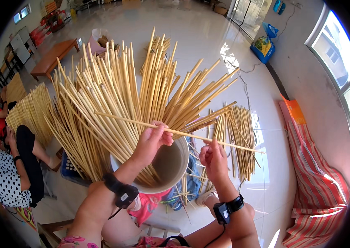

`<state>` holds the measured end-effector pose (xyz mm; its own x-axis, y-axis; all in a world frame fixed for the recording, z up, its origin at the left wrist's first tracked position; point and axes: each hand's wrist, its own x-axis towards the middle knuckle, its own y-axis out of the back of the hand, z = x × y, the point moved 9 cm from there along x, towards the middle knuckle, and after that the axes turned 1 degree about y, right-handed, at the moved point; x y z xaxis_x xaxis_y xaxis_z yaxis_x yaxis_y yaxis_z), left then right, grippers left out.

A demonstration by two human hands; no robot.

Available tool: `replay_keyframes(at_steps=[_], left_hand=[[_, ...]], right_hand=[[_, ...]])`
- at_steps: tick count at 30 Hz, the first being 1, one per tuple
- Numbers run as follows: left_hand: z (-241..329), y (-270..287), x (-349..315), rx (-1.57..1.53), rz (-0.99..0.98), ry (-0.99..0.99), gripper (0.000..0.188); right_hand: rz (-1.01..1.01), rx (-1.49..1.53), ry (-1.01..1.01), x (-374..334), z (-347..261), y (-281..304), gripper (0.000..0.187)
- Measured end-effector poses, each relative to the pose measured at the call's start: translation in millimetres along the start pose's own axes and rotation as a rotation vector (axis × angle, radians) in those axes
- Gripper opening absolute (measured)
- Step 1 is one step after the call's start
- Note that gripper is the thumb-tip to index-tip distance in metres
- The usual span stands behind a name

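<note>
A long, thin, pale yellow stick (241, 147), like a reed or cane stalk, lies slantwise across both my hands, its left end higher. My left hand (152, 142) is closed around it left of its middle. The thumb and fingers of my right hand (214, 159) pinch it farther to the right. Just below my left hand stands a whitish bucket (175, 161), with many similar stalks (108, 99) fanning up out of it and leaning left. More stalks (199, 95) spread behind my hands; where their lower ends rest is hidden.
Loose stalks (243, 140) lie on the tiled floor at right. A blue basket (69, 167) stands left of the bucket. Farther left sits a person in a dotted top (7, 180), with another beyond. Red striped cloth (315, 182) lies along the right wall. A brown bench (55, 56) stands behind.
</note>
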<state>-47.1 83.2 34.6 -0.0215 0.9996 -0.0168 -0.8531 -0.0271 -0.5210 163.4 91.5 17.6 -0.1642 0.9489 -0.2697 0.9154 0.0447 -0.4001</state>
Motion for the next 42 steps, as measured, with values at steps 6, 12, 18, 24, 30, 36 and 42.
replay_keyframes(at_steps=[6, 12, 18, 24, 30, 36, 42], left_hand=[[-49.9, -28.0, -10.6, 0.179, -0.206, 0.184, 0.025], [-160.4, 42.0, -23.1, 1.253, -0.179, 0.435, 0.044], [-191.0, 90.1, -15.8, 1.574, -0.044, 0.598, 0.071], [-200.7, 109.3, -11.2, 1.531, 0.186, 0.624, 0.065], [-234.7, 116.5, -29.1, 0.736, 0.042, 0.972, 0.044], [-167.6, 58.1, -4.1, 1.02, -0.142, 0.553, 0.026], [-78.1, -23.0, -3.5, 0.954, -0.194, -0.184, 0.023]], right_hand=[[0.299, 0.236, 0.251, 2.2, -33.5, 48.1, 0.033], [0.514, -0.073, 0.589, -18.0, -107.5, 90.0, 0.036], [0.524, -0.297, 0.788, -40.7, -142.0, 84.5, 0.037], [0.147, -0.715, 0.824, -40.8, -113.5, 21.8, 0.031], [-0.053, -0.892, 0.616, -19.8, -71.9, -10.6, 0.022], [-0.14, -0.822, 0.215, 10.9, -4.3, -12.9, 0.024], [-0.231, -0.906, 0.361, 17.8, 9.1, -31.9, 0.023]])
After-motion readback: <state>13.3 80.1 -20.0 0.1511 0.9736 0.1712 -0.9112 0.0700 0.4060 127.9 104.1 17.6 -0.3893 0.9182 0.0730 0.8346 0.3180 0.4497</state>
